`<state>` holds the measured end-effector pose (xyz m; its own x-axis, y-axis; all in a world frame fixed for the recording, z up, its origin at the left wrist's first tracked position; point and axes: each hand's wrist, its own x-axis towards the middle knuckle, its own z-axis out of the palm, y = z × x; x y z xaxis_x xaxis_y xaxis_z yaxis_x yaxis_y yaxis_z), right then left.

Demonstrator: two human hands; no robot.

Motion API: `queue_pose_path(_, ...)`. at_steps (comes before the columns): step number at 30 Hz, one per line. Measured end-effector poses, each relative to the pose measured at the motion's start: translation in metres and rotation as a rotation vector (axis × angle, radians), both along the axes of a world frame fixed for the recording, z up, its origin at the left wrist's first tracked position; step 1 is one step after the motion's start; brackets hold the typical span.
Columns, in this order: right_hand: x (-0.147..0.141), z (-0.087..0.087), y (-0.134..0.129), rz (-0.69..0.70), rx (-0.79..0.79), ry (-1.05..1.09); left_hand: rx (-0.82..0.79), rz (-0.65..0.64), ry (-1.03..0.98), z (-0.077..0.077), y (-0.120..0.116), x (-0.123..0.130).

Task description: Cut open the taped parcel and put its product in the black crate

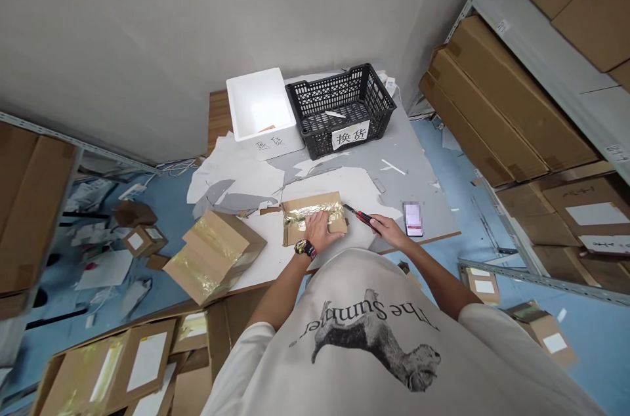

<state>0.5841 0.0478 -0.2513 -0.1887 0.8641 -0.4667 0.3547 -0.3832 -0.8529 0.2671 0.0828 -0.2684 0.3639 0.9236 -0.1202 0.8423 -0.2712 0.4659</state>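
Observation:
A small flat cardboard box (300, 207) with shiny yellowish tape across its top lies near the table's front edge. My left hand (319, 229), with a watch on the wrist, rests flat on the box with its fingers spread and holds nothing. To the right of the box, my right hand (388, 231) is closed round a red and black utility knife (363, 216). The knife's tip points at the box's right edge, close to it; whether they touch is too small to tell.
A white foam box (268, 142) and a black crate (319, 140) stand at the table's back. A larger taped carton (216, 252) sits at the left edge, a phone (413, 219) at the right. Boxes fill a big carton (216, 337) below and shelves (536, 16) at right.

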Motion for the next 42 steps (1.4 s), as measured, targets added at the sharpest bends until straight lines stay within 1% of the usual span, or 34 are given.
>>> queue_pose_path(4,0.016,0.003,0.019,0.131,-0.005,-0.001,0.064,0.035,-0.029,-0.003,-0.008,-0.001)
queue_pose_path(8,0.015,0.008,0.044,0.302,-0.012,0.006,0.083,0.028,-0.033,-0.005,-0.011,0.0)
queue_pose_path(12,0.007,0.014,0.07,0.377,-0.036,-0.002,0.094,0.013,-0.041,-0.006,-0.01,0.0)
queue_pose_path(15,0.009,0.018,0.085,0.452,-0.057,-0.036,0.1,0.012,-0.04,-0.006,-0.011,-0.001)
queue_pose_path(19,0.017,0.021,0.097,0.527,-0.132,-0.045,0.12,0.013,-0.062,-0.008,-0.015,0.0)
queue_pose_path(22,0.01,0.02,0.101,0.55,-0.133,-0.066,0.16,0.017,-0.08,-0.009,-0.016,0.0)
queue_pose_path(25,0.001,0.018,0.099,0.53,-0.143,-0.097,0.179,0.016,-0.093,-0.01,-0.013,0.0)
queue_pose_path(27,0.003,0.019,0.095,0.53,-0.146,-0.108,0.186,0.038,-0.1,-0.01,-0.009,0.0)
queue_pose_path(30,0.015,0.024,0.088,0.518,-0.119,-0.112,0.191,0.067,-0.106,-0.011,-0.004,0.0)
queue_pose_path(34,0.035,0.032,0.074,0.428,-0.072,-0.173,0.171,0.038,-0.135,-0.012,-0.003,-0.003)
queue_pose_path(36,0.04,0.034,0.064,0.343,-0.03,-0.191,0.163,0.007,-0.168,-0.011,-0.005,-0.007)
queue_pose_path(38,0.039,0.032,0.054,0.195,0.005,-0.156,0.155,-0.037,-0.217,-0.012,-0.009,-0.01)
queue_pose_path(40,0.029,0.029,0.045,0.022,0.022,-0.078,0.135,-0.056,-0.283,-0.012,-0.014,-0.011)
queue_pose_path(42,0.008,0.027,0.038,-0.093,0.04,0.013,0.094,-0.025,-0.379,-0.01,-0.019,-0.009)
